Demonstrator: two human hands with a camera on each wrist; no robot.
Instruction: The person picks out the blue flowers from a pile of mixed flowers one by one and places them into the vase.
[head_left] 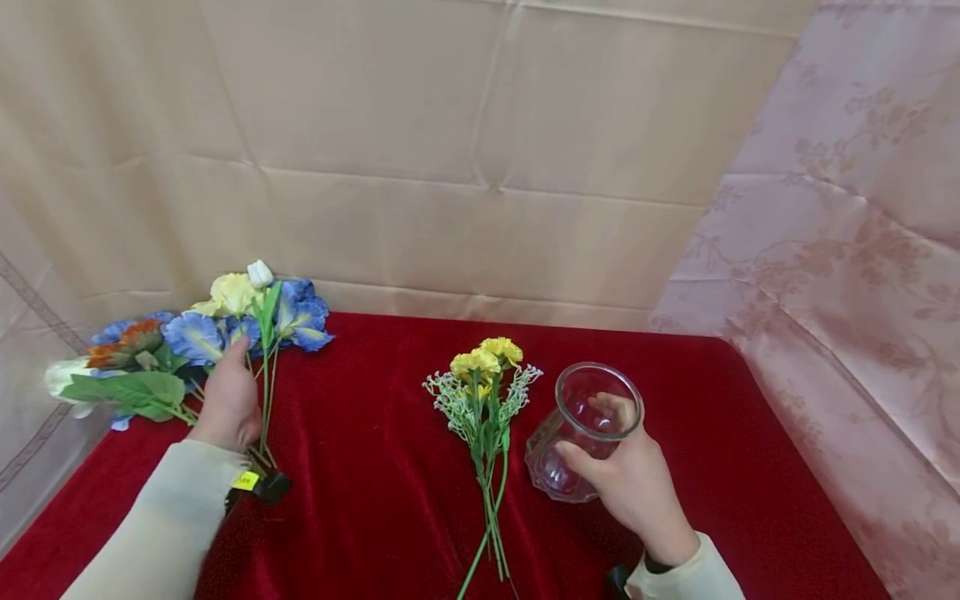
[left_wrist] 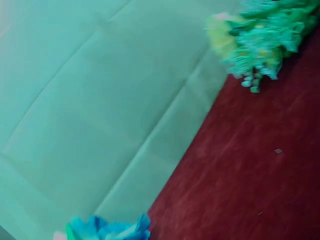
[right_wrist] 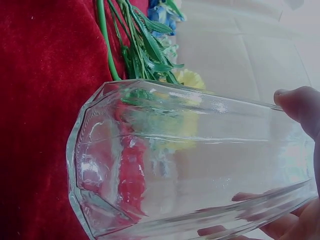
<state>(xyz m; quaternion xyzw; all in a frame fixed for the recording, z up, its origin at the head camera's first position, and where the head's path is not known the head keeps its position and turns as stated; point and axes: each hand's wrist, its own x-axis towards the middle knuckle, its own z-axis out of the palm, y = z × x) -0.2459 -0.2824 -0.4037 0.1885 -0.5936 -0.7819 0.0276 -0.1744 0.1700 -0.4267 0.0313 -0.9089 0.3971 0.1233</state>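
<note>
My right hand (head_left: 645, 479) grips a clear glass vase (right_wrist: 200, 150) near its mouth, thumb on the near side and fingers round the far side. The vase leans, its faceted base close over the red cloth. At the left, my left hand (head_left: 228, 396) is among artificial flowers, its thumb over a blue iris (head_left: 192, 337). Its other fingers are mostly hidden, so I cannot tell whether they grip a stem. Beside it run the stems of a white tulip (head_left: 260, 273) and another blue iris (head_left: 302, 317). The left wrist view is blurred and shows blue petals (left_wrist: 115, 229) low down.
Yellow carnations (head_left: 476, 364) with pale filler sprigs (head_left: 450, 398) lie mid-table, left of the vase, stems toward me. A white bloom (head_left: 67, 383) and an orange flower (head_left: 126, 343) lie far left. Beige curtain (head_left: 450, 242) backs the red cloth (head_left: 360, 467); patterned fabric (head_left: 847, 275) hangs at right.
</note>
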